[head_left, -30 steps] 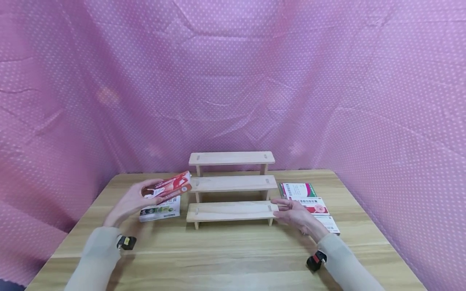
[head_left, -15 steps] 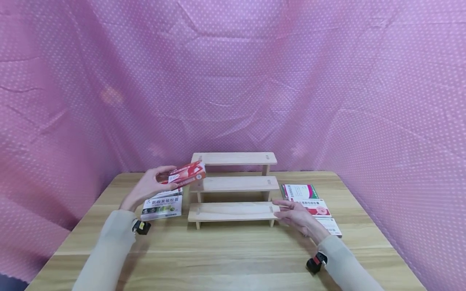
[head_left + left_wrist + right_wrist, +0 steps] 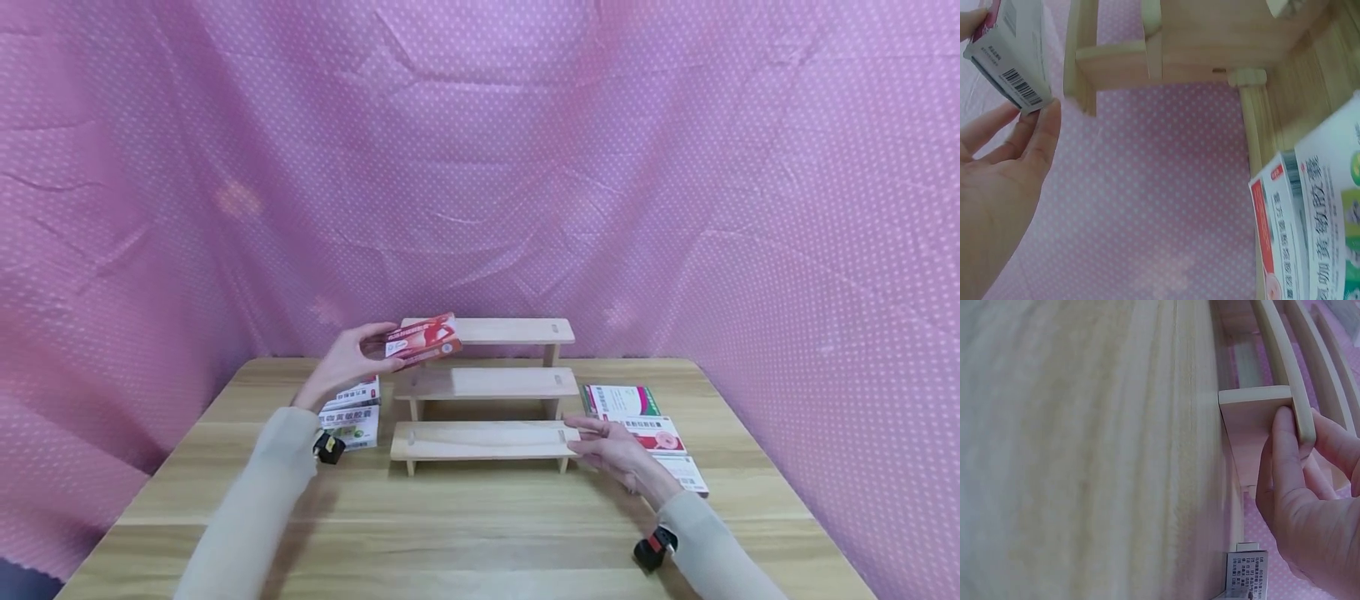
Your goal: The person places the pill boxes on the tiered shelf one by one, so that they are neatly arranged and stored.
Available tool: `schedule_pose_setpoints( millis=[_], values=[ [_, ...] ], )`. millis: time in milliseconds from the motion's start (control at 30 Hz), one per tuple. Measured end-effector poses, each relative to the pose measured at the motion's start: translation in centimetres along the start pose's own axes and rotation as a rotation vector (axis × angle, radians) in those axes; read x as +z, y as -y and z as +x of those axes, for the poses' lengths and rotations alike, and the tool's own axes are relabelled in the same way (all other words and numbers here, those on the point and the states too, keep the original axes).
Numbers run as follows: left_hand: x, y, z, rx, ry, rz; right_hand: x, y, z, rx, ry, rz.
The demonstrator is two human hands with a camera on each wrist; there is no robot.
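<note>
A red and white medicine box (image 3: 423,340) is pinched between the thumb and fingers of my left hand (image 3: 351,360), raised in front of the left end of the rack's top shelf. In the left wrist view the box's white end (image 3: 1013,59) with a barcode faces the camera. The three-tier wooden rack (image 3: 487,383) stands mid-table. My right hand (image 3: 618,454) grips the right end of its lowest shelf; in the right wrist view the thumb and fingers (image 3: 1286,450) lie on either side of the board's edge.
Two white medicine boxes (image 3: 352,425) lie left of the rack, partly behind the left forearm. Several more boxes (image 3: 626,402) lie in a column to its right, the nearest partly behind the right hand. A pink dotted curtain (image 3: 480,167) hangs behind and around the wooden table (image 3: 450,533).
My left hand has carried the red box up and to the right, from above the left boxes to the top shelf's left end. The right hand stays on the lowest shelf.
</note>
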State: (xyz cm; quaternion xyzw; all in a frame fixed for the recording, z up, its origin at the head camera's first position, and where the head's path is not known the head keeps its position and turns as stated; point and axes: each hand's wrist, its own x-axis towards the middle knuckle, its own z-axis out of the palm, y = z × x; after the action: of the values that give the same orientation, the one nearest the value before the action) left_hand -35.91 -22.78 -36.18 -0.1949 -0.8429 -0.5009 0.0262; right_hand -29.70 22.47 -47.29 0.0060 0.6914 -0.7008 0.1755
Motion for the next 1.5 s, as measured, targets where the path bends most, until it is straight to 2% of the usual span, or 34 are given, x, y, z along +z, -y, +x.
schedule_pose_setpoints(
  millis=[67, 233, 367, 467, 567, 700, 833, 1000, 1133, 1400, 1500],
  values=[
    [0.6, -0.2, 0.5, 0.007, -0.014, -0.009, 0.0, -0.1, -0.1, 0.003, -0.007, 0.005],
    [2.4, -0.9, 1.8, 0.052, -0.061, 0.052, -0.1, -0.4, -0.2, 0.005, -0.015, 0.017],
    [3.8, -1.6, 2.6, 0.106, -0.084, 0.122, -0.2, -0.5, -0.4, -0.006, 0.006, 0.009],
    [4.5, -2.1, 3.0, 0.119, -0.098, 0.191, -0.1, -0.4, -0.4, -0.019, 0.025, 0.022],
    [5.2, -2.7, 3.5, 0.117, -0.102, 0.193, 0.2, -0.2, -0.1, -0.011, 0.021, 0.056],
    [6.1, -3.4, 4.5, 0.111, -0.068, 0.086, 0.2, -0.1, 0.0, -0.001, 0.005, 0.052],
    [7.0, -3.7, 5.3, 0.074, -0.027, 0.044, 0.2, -0.1, 0.0, -0.007, 0.005, 0.045],
    [7.8, -3.8, 5.8, 0.045, -0.007, 0.059, 0.2, -0.3, 0.0, -0.013, 0.001, 0.026],
    [8.4, -3.8, 6.2, 0.047, -0.019, 0.122, 0.2, -0.3, -0.1, -0.008, 0.008, 0.020],
    [9.2, -3.9, 7.2, 0.011, -0.027, 0.044, -0.3, -0.5, -0.4, -0.008, 0.029, -0.028],
    [9.5, -4.3, 7.5, 0.006, -0.026, 0.043, -0.5, -0.4, -0.6, -0.013, 0.040, -0.031]
  ],
)
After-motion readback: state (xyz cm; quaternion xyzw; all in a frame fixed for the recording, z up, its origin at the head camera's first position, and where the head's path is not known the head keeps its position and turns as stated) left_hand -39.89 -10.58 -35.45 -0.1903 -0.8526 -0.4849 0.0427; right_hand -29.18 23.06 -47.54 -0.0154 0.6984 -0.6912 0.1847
